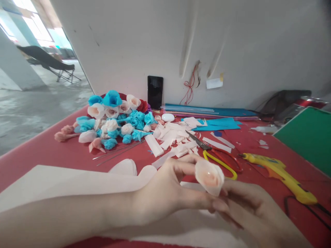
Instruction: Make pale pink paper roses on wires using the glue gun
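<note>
A pale pink paper flower [209, 178] with a peach centre is held up between my two hands, above a large sheet of pale paper [72, 181]. My left hand [170, 187] grips it from the left, fingers behind and thumb below. From the right, my right hand [248, 206] closes on the flower's lower edge, thumb and fingertips pinched together close to my left thumb. The base of the flower is hidden by the fingers. Cut petal pieces [124, 167] lie on the sheet behind my left wrist.
Scissors [219, 158] lie open just beyond my hands, with a yellow glue gun [281, 174] to the right. Paper scraps [178, 136] and a heap of blue, white and pink paper flowers [116, 120] cover the red table [59, 155]. A phone [155, 92] leans on the wall.
</note>
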`<state>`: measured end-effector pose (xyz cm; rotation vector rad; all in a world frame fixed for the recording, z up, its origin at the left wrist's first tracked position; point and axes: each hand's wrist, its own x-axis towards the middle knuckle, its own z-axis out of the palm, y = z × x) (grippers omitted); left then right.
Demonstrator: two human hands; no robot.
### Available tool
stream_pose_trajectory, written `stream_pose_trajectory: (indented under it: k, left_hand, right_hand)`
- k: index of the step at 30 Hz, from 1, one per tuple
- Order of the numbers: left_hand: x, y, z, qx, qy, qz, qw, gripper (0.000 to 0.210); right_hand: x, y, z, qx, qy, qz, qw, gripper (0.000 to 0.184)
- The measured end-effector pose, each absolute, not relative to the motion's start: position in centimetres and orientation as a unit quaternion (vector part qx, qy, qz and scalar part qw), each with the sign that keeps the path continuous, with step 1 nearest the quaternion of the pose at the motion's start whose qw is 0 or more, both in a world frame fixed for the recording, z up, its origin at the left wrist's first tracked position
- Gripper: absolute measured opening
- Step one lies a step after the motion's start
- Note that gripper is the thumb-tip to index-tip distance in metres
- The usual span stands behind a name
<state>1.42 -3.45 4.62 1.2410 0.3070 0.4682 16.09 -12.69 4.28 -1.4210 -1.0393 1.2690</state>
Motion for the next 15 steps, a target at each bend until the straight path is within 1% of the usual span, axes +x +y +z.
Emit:
stream_pose_trajectory:
  k: [3,5,7,9,12,15]
  left_hand:
    - [1.3,-3.4,5.5,0.683,0.159,0.279,0.656,0.018]
    - [1.1,-3.4,5.9,0.731,0.148,0.310,0.590,0.022]
    - [1.0,-3.4,6.1,0.760,0.125,0.337,0.541,0.019]
    - [0.9,-3.3,6.1,0.782,0.104,0.360,0.499,0.015]
    - [0.9,-3.2,6.1,0.810,0.092,0.378,0.440,0.015]
    - [1.1,-3.1,5.9,0.828,0.080,0.380,0.405,0.016]
  right_hand:
    - [17.3,-12.2,3.9,-0.543,-0.588,0.379,0.465,0.009]
    - [18.0,-11.7,3.8,-0.508,-0.676,0.281,0.454,0.014]
    - [18.5,-11.3,3.9,-0.489,-0.710,0.214,0.459,0.017]
    - [18.8,-11.0,3.8,-0.487,-0.711,0.186,0.473,0.012]
    - [18.9,-10.9,3.2,-0.490,-0.710,0.175,0.474,0.009]
    - [19.1,-11.0,2.4,-0.490,-0.714,0.167,0.472,0.015]
